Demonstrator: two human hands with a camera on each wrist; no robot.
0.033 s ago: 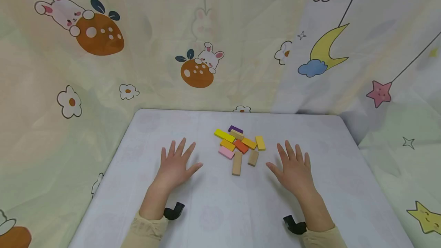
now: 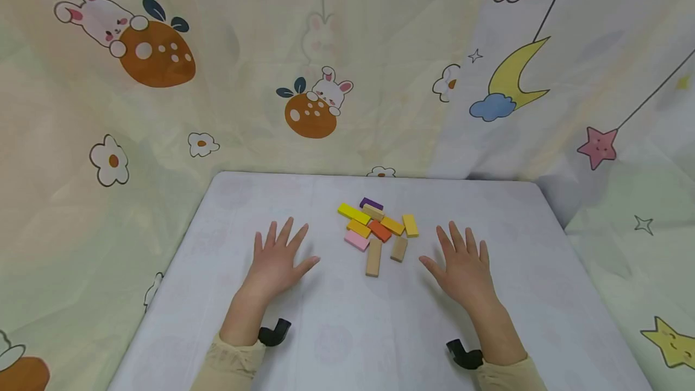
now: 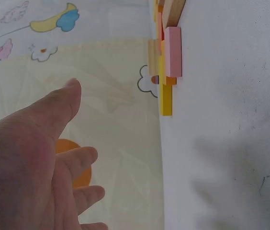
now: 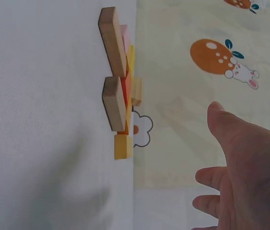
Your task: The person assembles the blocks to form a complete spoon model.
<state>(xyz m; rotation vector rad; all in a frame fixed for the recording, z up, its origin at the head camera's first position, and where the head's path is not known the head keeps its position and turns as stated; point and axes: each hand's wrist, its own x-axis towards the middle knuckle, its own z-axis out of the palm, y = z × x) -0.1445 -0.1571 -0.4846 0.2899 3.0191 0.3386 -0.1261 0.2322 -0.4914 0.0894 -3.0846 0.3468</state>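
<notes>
Several small wooden blocks lie in a loose cluster on the white table. Among them are a pink block (image 2: 356, 240), a red-orange block (image 2: 379, 231), a yellow block (image 2: 354, 213), a purple block (image 2: 371, 204) and a long plain wood block (image 2: 373, 257). To the left of the cluster my left hand (image 2: 278, 263) is spread, holding nothing. My right hand (image 2: 464, 267) mirrors it on the other side, fingers apart and nothing in it. The shorter plain block (image 2: 399, 250) and an upright-lying yellow-orange block (image 2: 410, 225) are nearest to it. Both wrist views show the hands above the tabletop, apart from the blocks.
A white table (image 2: 336, 343) with rounded far corners spans the view. Behind it hangs a cloth (image 2: 244, 107) printed with rabbits, flowers, a moon and stars. On each wrist sits a black curved piece, the left one (image 2: 275, 333) and the right one (image 2: 464, 355).
</notes>
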